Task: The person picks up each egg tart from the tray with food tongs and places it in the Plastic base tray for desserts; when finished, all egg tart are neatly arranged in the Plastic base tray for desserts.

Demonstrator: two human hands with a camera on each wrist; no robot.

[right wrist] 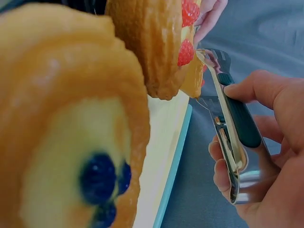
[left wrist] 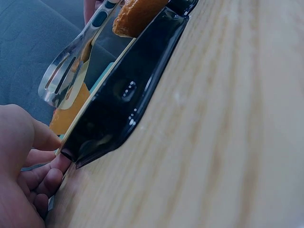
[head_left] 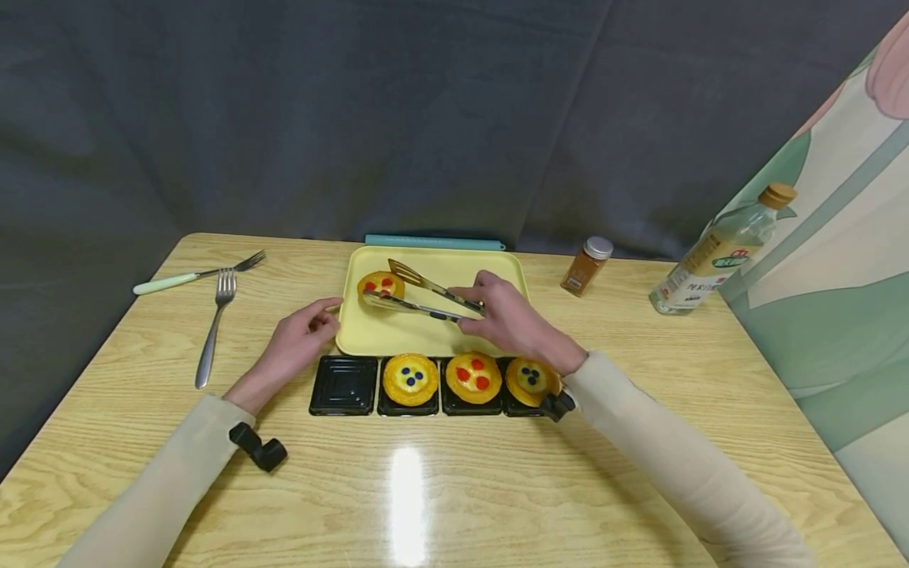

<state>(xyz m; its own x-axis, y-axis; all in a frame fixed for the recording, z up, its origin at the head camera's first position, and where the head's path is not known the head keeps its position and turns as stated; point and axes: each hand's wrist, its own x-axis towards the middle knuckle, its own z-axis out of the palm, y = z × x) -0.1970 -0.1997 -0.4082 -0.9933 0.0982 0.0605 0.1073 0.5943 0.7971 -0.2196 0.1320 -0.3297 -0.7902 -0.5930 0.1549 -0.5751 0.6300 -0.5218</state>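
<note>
My right hand (head_left: 507, 312) grips a pair of metal tongs (right wrist: 242, 114) with dark handle pads. Over the yellow tray (head_left: 433, 335), the spread tips of the tongs stand on either side of a tart with red fruit (head_left: 381, 282); whether they touch it I cannot tell. At the tray's left edge, my left hand (head_left: 301, 339) pinches the rim between thumb and fingers. Along the tray's front runs a row of black plastic trays: the leftmost black tray (head_left: 344, 386) is bare, then come a blueberry tart (head_left: 410, 379), a red-fruit tart (head_left: 473, 377) and another blueberry tart (head_left: 529, 380).
On the left lie a metal fork (head_left: 213, 331) and a fork with a pale green handle (head_left: 173, 282). A spice jar (head_left: 585, 267) and a tall bottle (head_left: 717, 256) stand at the back right. Behind the tray is a teal strip (head_left: 433, 242).
</note>
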